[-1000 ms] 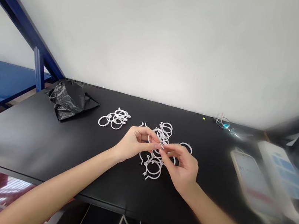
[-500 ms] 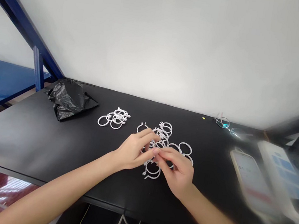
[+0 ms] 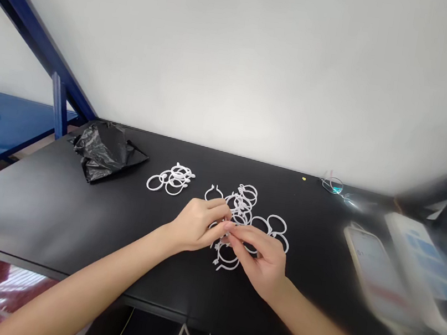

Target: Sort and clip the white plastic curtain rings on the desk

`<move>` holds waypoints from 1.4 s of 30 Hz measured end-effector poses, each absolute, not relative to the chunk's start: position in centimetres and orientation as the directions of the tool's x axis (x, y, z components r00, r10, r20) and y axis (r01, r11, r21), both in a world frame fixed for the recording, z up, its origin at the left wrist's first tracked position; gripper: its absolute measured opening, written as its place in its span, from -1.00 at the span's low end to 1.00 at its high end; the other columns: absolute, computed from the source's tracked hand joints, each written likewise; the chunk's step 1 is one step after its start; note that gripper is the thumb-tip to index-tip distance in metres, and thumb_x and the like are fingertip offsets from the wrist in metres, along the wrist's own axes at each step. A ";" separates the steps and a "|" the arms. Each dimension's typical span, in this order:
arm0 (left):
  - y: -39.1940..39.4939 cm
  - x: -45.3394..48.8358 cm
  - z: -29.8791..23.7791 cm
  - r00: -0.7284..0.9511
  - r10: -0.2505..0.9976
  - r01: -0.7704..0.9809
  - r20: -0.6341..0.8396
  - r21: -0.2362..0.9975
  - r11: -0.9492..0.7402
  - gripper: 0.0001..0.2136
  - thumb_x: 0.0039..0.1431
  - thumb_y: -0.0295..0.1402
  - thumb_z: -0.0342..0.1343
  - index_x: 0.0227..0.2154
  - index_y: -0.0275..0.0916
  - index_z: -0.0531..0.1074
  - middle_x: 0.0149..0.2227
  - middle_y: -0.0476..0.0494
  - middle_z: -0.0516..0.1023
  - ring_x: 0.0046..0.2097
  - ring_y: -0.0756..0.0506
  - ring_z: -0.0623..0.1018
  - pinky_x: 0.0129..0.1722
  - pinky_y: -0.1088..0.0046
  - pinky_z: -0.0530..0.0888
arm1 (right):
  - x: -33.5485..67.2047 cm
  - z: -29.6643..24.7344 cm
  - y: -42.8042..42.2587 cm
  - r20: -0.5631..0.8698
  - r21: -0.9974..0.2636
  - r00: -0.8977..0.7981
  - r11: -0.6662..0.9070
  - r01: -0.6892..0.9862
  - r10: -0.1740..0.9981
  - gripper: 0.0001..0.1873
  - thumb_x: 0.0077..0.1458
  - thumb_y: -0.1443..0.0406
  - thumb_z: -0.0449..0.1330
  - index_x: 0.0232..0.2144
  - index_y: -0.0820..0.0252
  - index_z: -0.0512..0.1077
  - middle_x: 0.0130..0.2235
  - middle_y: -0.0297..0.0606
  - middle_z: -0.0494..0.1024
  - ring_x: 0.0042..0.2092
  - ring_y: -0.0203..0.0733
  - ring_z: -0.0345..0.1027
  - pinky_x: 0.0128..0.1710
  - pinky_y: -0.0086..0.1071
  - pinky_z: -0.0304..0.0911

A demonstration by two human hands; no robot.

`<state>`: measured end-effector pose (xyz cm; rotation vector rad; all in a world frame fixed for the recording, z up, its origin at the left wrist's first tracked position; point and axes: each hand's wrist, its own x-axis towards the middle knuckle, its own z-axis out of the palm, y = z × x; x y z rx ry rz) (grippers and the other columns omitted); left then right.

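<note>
Over a loose pile of white plastic rings (image 3: 241, 206), my two hands meet at the fingertips. My left hand (image 3: 198, 222) is closed with thumb and fingers curled around a white plastic ring, of which only a small arc shows. From the other side, my right hand (image 3: 264, 255) pinches at the same spot with thumb and forefinger. The fingers hide most of the held ring. Several rings in the pile have a gap with small end tabs, like the open ring (image 3: 208, 192) beyond my left hand. Farther left lies a smaller group of white rings (image 3: 180, 177).
A crumpled black plastic bag (image 3: 104, 149) lies at the back left of the black table (image 3: 123, 220). Eyeglasses (image 3: 333, 185) rest near the wall. At right are a phone (image 3: 376, 269) and a blurred white-and-blue box (image 3: 424, 253). A blue metal frame (image 3: 44, 45) stands at left.
My joined fingertips have shifted slightly left and my left fingers have curled in more. The ring pile and the separate group lie as before; the view has tilted slightly.
</note>
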<state>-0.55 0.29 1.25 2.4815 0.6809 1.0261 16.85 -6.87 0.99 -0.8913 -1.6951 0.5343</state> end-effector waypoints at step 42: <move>4.3 -3.2 -0.3 0.671 0.700 0.529 0.245 0.504 -0.683 -0.86 0.28 -0.31 0.06 -0.33 -0.23 0.45 0.01 -0.22 0.41 -0.14 -0.12 0.51 -0.04 0.22 0.45 | 18.4 0.2 -6.6 0.562 -0.768 -0.031 0.536 0.349 0.826 -0.75 0.18 0.44 0.16 -0.15 0.06 0.52 -0.23 -0.24 0.60 -0.44 -0.26 0.48 -0.40 -0.29 0.44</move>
